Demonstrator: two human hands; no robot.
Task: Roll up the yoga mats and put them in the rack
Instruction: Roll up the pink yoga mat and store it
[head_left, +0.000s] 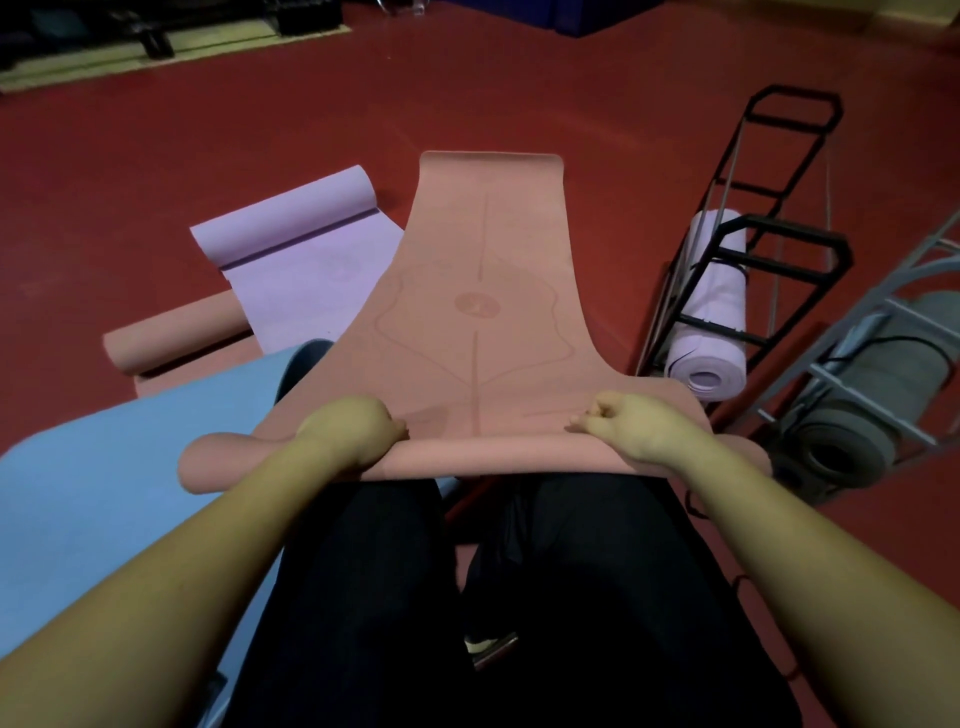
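Note:
A pink yoga mat (483, 270) stretches away from me across the red floor, its near end wound into a roll (467, 457) over my knees. My left hand (348, 431) grips the roll left of centre, fingers curled over it. My right hand (634, 426) grips it right of centre the same way. A black rack (769, 244) stands at the right and holds a rolled lilac mat (711, 332).
A half-rolled lilac mat (306, 244), a second pink mat (171, 332) partly rolled and a flat blue mat (114, 467) lie to my left. A grey rack (883, 322) with a rolled grey mat (852, 421) stands at the far right. Dark equipment lines the back wall.

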